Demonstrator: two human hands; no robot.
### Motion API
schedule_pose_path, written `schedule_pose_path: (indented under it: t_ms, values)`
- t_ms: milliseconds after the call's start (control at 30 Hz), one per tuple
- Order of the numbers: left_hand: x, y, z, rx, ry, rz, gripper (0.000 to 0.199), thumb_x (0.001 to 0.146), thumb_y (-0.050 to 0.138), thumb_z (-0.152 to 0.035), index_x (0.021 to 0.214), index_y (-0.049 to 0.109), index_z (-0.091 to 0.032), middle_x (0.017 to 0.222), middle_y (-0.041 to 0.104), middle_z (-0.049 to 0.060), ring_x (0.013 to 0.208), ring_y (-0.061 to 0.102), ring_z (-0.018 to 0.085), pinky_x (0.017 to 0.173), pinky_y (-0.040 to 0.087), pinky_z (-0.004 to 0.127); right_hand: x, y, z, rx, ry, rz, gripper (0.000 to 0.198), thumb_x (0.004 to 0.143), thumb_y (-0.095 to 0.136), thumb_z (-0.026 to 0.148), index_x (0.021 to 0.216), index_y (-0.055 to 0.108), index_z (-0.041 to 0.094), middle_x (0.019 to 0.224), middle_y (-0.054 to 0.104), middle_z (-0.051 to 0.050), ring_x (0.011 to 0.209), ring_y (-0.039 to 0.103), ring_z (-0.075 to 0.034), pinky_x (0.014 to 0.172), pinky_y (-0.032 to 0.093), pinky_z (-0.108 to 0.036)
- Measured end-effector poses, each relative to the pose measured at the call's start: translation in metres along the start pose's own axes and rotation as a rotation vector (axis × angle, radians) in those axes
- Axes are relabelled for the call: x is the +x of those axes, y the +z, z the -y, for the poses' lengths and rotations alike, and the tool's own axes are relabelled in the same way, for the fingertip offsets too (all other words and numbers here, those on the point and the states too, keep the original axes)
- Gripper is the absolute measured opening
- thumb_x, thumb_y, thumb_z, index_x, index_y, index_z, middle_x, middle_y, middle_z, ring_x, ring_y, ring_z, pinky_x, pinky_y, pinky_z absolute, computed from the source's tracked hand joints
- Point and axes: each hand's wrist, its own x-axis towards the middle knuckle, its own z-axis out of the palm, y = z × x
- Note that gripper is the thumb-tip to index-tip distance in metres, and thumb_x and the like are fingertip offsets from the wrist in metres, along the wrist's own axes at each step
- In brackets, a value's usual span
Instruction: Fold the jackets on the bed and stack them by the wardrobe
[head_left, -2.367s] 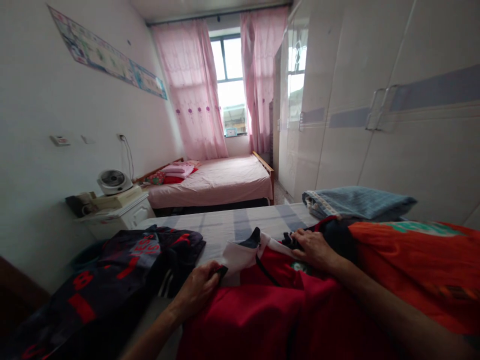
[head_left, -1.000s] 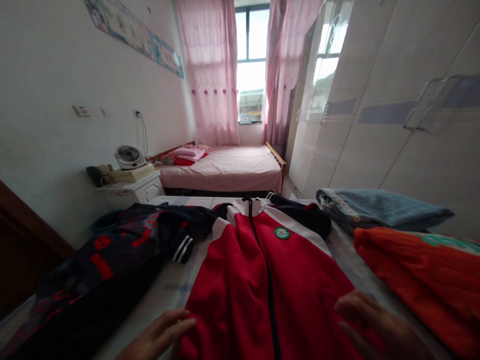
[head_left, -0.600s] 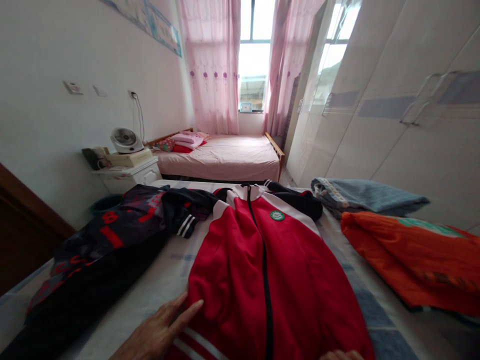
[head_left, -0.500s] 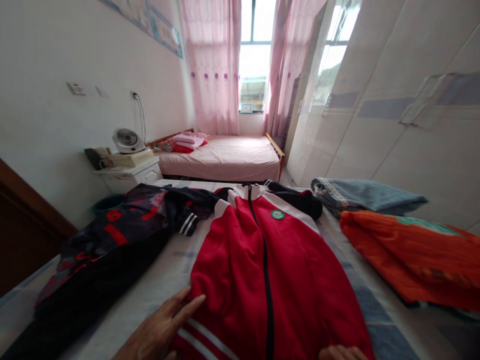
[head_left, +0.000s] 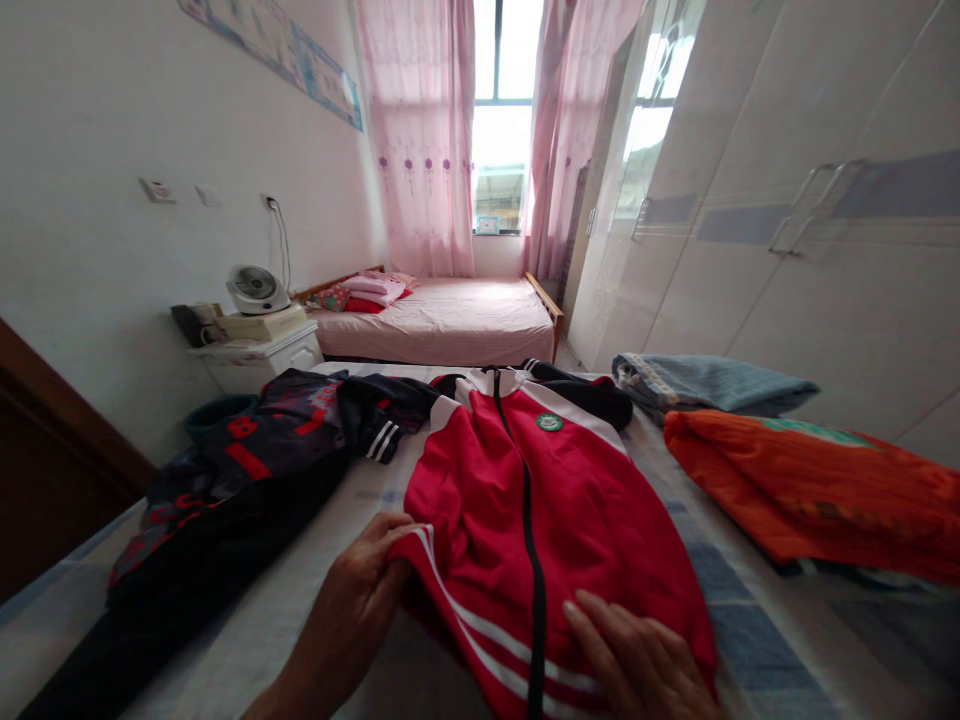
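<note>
A red and white jacket (head_left: 480, 500) with a black zip and a green round badge lies front up on the bed, collar away from me. Two white stripes run along its hem. My left hand (head_left: 367, 575) pinches the hem at the jacket's left side and holds that edge lifted off the sheet. Flat on the red front, right of the zip, rests my right hand (head_left: 634, 645), fingers extended. The dark sleeves, with white cuff stripes, spread out at the far end.
Dark clothes (head_left: 247, 480) with red lettering lie on the left. On the right are a folded orange garment (head_left: 810, 500) and folded blue denim (head_left: 712, 385). The sheet (head_left: 360, 510) has blue patches. Beyond stand a pink bed (head_left: 457, 320), a fan (head_left: 257, 288) and a wardrobe (head_left: 750, 250).
My left hand has moved forward, taken hold of the hem's left side and raised it. My right hand has come up from the bottom edge onto the jacket front.
</note>
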Motion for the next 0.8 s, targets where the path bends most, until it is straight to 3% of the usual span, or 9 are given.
schedule_pose_path:
  t_ms: [167,333,433,567,633,733,800]
  values:
    - [0.009,-0.025,-0.032,-0.048,0.056,-0.199,0.036,0.09,0.04,-0.042,0.102,0.064,-0.018,0.108,0.062,0.005,0.092,0.06,0.019,0.074,0.048,0.023,0.005,-0.01,-0.014,-0.026,0.027,-0.047,0.041,0.084,0.04,0.028,0.122,0.053,0.017,0.117,0.064,-0.005,0.098,0.06,-0.02,0.082,0.042,-0.032]
    - [-0.002,-0.047,-0.026,0.101,0.115,-0.382,0.033,0.089,0.042,-0.041,0.106,0.062,-0.023,0.104,0.066,0.001,0.094,0.062,0.017,0.077,0.049,0.02,-0.022,-0.025,-0.065,-0.012,0.319,0.031,0.035,0.08,0.047,0.028,0.113,0.058,0.024,0.104,0.068,-0.004,0.085,0.065,-0.021,0.07,0.05,-0.031]
    - [-0.01,-0.044,0.003,0.287,0.107,-0.329,0.032,0.087,0.045,-0.035,0.115,0.058,-0.027,0.113,0.063,0.0,0.1,0.061,0.017,0.083,0.048,0.021,-0.041,-0.021,-0.08,0.118,0.473,0.193,0.036,0.079,0.05,0.026,0.114,0.058,0.029,0.109,0.066,-0.002,0.08,0.067,-0.019,0.06,0.053,-0.027]
    - [-0.011,-0.033,0.028,0.405,0.082,-0.085,0.039,0.079,0.043,-0.016,0.113,0.061,-0.028,0.105,0.064,0.001,0.089,0.065,0.015,0.076,0.05,0.02,-0.035,-0.017,-0.081,0.404,0.531,0.297,0.032,0.079,0.047,0.022,0.108,0.062,0.027,0.11,0.065,-0.002,0.086,0.067,-0.017,0.065,0.054,-0.021]
    - [-0.008,-0.037,0.018,0.406,0.143,-0.102,0.035,0.078,0.044,-0.015,0.103,0.066,-0.027,0.095,0.064,0.001,0.08,0.065,0.013,0.069,0.05,0.018,-0.016,-0.027,-0.083,0.4,0.529,0.171,0.028,0.081,0.045,0.023,0.103,0.062,0.027,0.109,0.064,-0.002,0.091,0.065,-0.017,0.072,0.054,-0.024]
    - [-0.006,-0.056,-0.013,0.431,0.311,-0.323,0.021,0.079,0.05,-0.022,0.091,0.067,-0.028,0.093,0.06,0.001,0.078,0.063,0.013,0.064,0.05,0.017,0.01,-0.054,-0.096,0.267,0.543,-0.124,0.026,0.083,0.043,0.029,0.104,0.059,0.031,0.111,0.06,-0.002,0.1,0.061,-0.021,0.083,0.051,-0.032]
    - [-0.011,-0.067,-0.028,0.424,0.388,-0.401,0.019,0.08,0.051,-0.025,0.092,0.065,-0.031,0.096,0.058,0.0,0.08,0.061,0.014,0.061,0.049,0.016,0.012,-0.067,-0.104,0.246,0.56,-0.207,0.027,0.084,0.042,0.031,0.106,0.056,0.038,0.112,0.059,-0.002,0.104,0.058,-0.023,0.091,0.046,-0.038]
